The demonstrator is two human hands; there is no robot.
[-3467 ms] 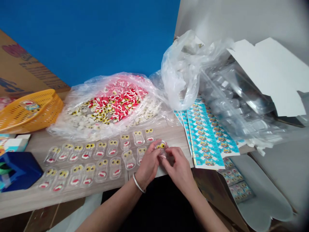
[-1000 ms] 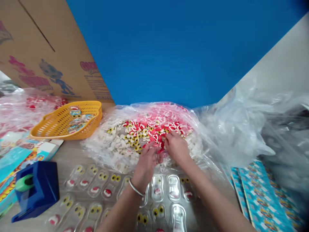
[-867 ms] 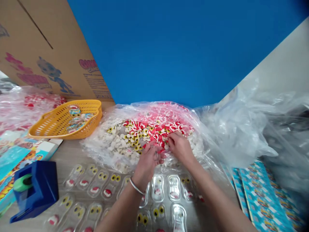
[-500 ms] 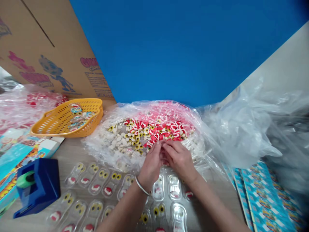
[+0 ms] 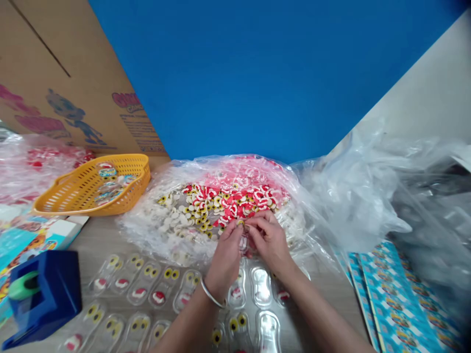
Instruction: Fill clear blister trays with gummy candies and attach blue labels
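Note:
My left hand [image 5: 226, 257] is closed on a small clear plastic blister shell [image 5: 243, 243], held over the near edge of an open plastic bag. At the top of the shell, between my fingertips, shows a yellow eye-shaped candy [image 5: 240, 222]. The fingers of my right hand [image 5: 270, 242] pinch together at this candy, partly hiding it. Just beyond both hands, loose candies [image 5: 235, 203] lie heaped in the bag: red-and-white mouths and yellow eyes, with white undersides showing. Under my forearms, rows of clear blister shells [image 5: 160, 287] lie on the table, many with two eyes and a mouth.
A yellow basket [image 5: 91, 201] with some filled packs stands at the left. Nearer is a blue tape dispenser [image 5: 55, 294]. A cardboard box [image 5: 73, 73] and a blue panel [image 5: 235, 78] rise behind. At the right lie crumpled clear bags [image 5: 360, 186] and printed blue card sheets [image 5: 397, 299].
The view has shifted slightly, so the scene sits a little further left. Both hands remain together by the bag, and a yellow eye candy now shows between the fingertips.

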